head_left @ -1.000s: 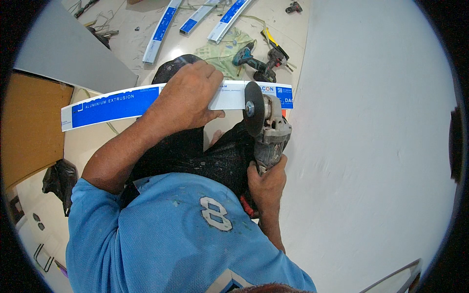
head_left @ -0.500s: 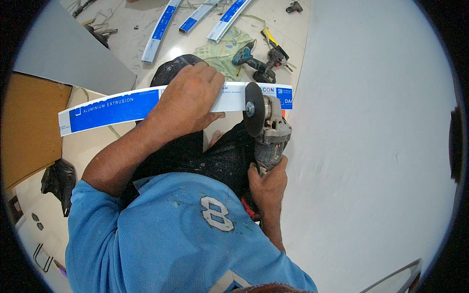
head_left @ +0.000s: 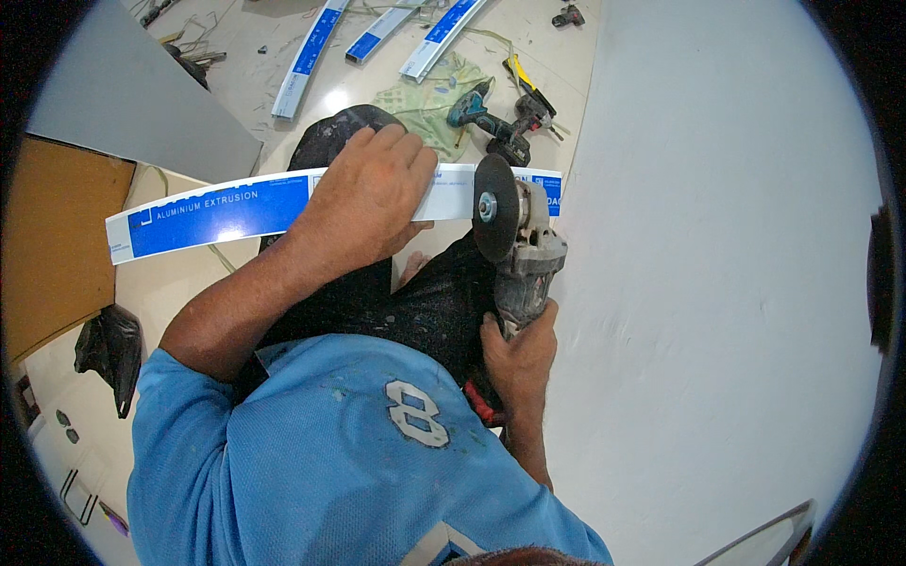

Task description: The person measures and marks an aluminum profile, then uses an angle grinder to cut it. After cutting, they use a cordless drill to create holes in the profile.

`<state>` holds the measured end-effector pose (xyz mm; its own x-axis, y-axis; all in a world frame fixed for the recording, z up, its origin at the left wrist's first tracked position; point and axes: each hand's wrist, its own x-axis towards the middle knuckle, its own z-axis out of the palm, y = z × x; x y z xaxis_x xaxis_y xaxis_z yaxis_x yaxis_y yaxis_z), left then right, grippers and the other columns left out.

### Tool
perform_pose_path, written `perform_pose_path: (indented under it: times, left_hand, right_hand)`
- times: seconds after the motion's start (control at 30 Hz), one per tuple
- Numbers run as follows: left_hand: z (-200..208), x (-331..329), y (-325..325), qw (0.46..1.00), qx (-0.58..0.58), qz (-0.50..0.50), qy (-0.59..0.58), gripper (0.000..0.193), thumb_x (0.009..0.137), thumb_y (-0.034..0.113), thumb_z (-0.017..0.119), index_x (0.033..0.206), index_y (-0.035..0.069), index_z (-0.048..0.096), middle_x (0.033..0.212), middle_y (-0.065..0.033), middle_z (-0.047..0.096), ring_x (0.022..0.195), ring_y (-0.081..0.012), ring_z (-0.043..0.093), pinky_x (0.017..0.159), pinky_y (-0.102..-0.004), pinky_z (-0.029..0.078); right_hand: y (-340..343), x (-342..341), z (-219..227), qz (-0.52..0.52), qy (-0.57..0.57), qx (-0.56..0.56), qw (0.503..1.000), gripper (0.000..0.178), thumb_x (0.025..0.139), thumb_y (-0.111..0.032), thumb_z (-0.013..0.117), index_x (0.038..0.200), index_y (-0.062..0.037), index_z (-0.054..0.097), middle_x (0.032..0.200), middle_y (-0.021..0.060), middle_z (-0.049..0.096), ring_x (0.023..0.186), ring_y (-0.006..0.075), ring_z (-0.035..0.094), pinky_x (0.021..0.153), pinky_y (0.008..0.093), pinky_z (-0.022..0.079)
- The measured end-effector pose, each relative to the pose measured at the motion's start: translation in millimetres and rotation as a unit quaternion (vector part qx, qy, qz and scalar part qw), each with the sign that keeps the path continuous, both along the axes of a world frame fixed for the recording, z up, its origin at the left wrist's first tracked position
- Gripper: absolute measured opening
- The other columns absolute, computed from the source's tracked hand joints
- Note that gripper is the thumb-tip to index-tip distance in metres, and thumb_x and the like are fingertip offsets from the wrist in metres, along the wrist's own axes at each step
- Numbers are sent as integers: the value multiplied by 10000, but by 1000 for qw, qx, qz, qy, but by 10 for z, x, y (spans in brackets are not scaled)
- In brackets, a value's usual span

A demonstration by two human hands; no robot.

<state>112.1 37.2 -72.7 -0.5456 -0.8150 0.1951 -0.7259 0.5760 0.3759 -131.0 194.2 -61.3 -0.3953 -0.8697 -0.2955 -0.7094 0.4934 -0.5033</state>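
An aluminium profile (head_left: 219,215) with blue and white protective film lies crosswise over my bent legs. My left hand (head_left: 373,189) is wrapped over its middle, gripping it against the thigh. My right hand (head_left: 521,354) is closed round the body of an angle grinder (head_left: 530,274), below the profile's right part. The grinder's thin dark disc (head_left: 495,209) stands upright at the profile's right section, overlapping it from this view. Whether the disc is spinning or has bitten into the metal, I cannot tell.
Several more film-covered profiles (head_left: 310,61) lie on the floor ahead. A teal cordless drill (head_left: 483,121) rests by a green cloth (head_left: 429,94). A large white surface (head_left: 717,283) fills the right side; a grey panel (head_left: 132,104), brown board (head_left: 66,241) and black bag (head_left: 113,354) are left.
The profile has shifted slightly left, its right end a little lower. The grinder and its disc have moved slightly right. Both hands keep their grips.
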Motion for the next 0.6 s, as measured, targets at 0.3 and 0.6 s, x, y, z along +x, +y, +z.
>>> perform_pose_path:
  times: [0.3, 0.6]
  left_hand:
    - [-37, 0, 5, 1000, -6, -5, -9, 642, 720, 291, 1000, 1173, 17, 636, 1140, -155, 641, 1154, -359, 623, 999, -487, 509]
    - [-82, -27, 10, 1000, -9, -4, -14, 638, 713, 271, 999, 1170, 14, 636, 1146, -153, 642, 1156, -356, 626, 991, -485, 503]
  right_hand:
    - [-37, 13, -24, -6, 12, 10, 1000, 637, 918, -236, 836, 1361, 49, 478, 1061, 353, 750, 1022, 557, 762, 894, 573, 603]
    - [-18, -8, -109, 1, 10, 3, 1000, 622, 919, -229, 831, 1344, 47, 470, 1037, 354, 747, 1009, 560, 760, 868, 584, 603]
